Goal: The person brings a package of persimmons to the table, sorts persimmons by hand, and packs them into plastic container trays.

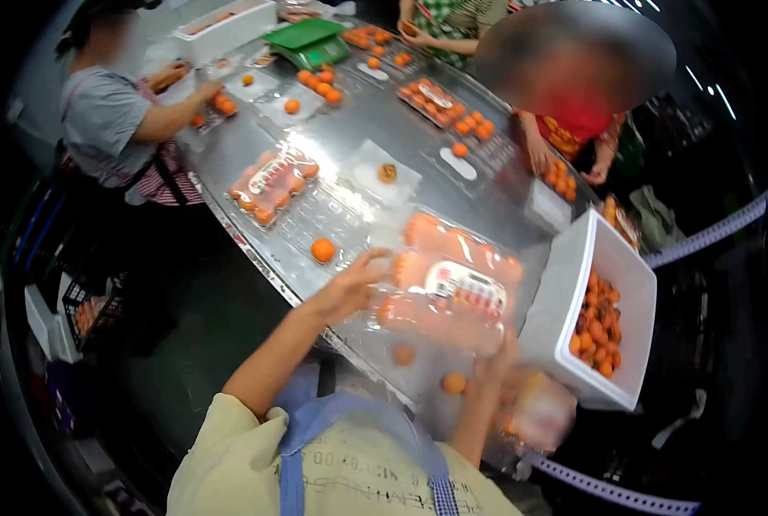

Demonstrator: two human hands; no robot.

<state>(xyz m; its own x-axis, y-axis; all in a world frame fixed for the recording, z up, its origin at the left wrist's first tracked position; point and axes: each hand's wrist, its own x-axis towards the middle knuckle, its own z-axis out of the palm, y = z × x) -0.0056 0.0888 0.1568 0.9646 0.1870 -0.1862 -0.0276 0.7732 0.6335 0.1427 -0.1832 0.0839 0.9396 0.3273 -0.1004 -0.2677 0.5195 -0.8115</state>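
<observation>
A clear plastic clamshell pack of orange fruit (pixel 410 268) with a white label is in front of me, slightly blurred and tilted. My left hand (pixel 350 288) is at its left edge, fingers curled against the plastic. At the lower right corner, my right hand (pixel 494 365) grips the pack and is smeared by motion. Near my left forearm, a single orange fruit (pixel 322 250) sits in an open clear tray (pixel 328 215). Below the pack, another loose fruit (pixel 454 383) lies beside my right wrist.
A white foam box (pixel 534 322) of orange fruit stands at the right. A closed pack (pixel 272 183) lies at left. A green scale (pixel 308 43) stands at the far end. Co-workers (pixel 126 112) work around the metal table (pixel 375 112).
</observation>
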